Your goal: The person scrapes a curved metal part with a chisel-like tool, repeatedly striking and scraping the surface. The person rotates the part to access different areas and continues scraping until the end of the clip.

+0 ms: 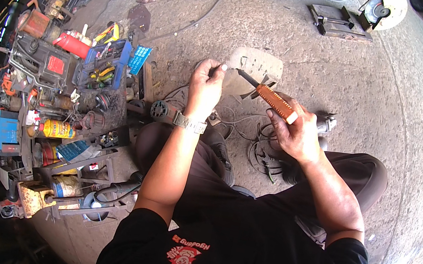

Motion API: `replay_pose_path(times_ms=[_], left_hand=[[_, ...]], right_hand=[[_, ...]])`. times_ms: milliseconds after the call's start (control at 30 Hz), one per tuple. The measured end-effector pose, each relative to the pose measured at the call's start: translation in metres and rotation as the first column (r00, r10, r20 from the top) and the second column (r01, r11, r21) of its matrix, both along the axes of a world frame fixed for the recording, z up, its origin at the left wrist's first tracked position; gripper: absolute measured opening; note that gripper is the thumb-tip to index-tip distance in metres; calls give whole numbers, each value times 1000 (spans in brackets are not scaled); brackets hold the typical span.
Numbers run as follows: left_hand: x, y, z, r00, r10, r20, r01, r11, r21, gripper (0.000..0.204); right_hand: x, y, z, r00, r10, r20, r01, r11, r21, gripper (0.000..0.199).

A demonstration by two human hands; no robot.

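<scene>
We grip the orange-handled tool [275,102] in our right hand [299,138], its long axis slanting toward our left hand [206,86] (narrowed, whether on anything we cannot tell), just beyond its dark tip [244,76].

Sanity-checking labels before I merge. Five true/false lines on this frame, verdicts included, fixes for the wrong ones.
1. The right hand holds the orange-handled tool. True.
2. The watch is on the right wrist. False: the watch is on the left wrist.
3. The blue toolbox is on the person's left. True.
4. The left hand grips the tool's handle. False: the left hand is near the tip; the right has the handle.
5. The shirt is white. False: the shirt is black with a red print on the front.
</scene>
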State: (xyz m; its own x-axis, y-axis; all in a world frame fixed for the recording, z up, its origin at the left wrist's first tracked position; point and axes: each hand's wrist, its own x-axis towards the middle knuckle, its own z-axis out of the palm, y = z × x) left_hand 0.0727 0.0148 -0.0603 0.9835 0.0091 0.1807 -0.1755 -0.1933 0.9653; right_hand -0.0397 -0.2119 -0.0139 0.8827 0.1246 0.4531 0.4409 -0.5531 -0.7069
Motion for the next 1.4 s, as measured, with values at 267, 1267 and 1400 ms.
replay_pose_path(times_ms=[267, 1267, 1400], left_hand=[[1, 2, -2, 1000, -5, 3, 5, 1000, -12, 15], [2, 3, -4, 1000, 1, 7, -1, 1000, 1, 16], [1, 3, -2, 1000, -10, 11, 10, 1000, 10, 15]], right_hand=[[1, 1, 0, 1000, 1, -27, -1, 1000, 6, 39], [0, 0, 2, 997, 10, -76, -11, 1000, -7, 38], [1, 0, 1, 999, 14, -39, -14, 1000, -8, 38]])
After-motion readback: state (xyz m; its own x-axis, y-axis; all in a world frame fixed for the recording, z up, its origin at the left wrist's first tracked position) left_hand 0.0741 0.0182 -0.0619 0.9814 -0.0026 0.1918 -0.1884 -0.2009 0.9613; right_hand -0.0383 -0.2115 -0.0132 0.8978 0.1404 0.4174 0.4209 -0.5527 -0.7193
